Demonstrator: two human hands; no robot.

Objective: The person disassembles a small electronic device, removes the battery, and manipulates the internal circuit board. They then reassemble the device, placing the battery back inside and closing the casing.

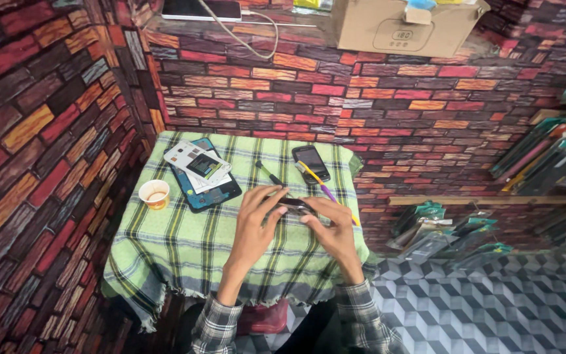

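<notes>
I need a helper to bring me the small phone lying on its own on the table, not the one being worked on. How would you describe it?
Find the green plaid tablecloth. Near its far edge, beyond both hands, lies a small dark phone, screen up. Unlike the opened devices at the left, it is whole, beside a yellow and purple tool.

cloth [185,242] – green plaid | phone [310,162] – blk | cup [155,194] – orange/wht

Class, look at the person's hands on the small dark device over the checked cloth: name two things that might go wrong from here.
1. Both hands, left hand and right hand, pinch the small dark device above the table; a slipped grip might drop it.
2. The paper cup stands near the cloth's edge beside the opened phones; a nudge might spill onto them.
</notes>
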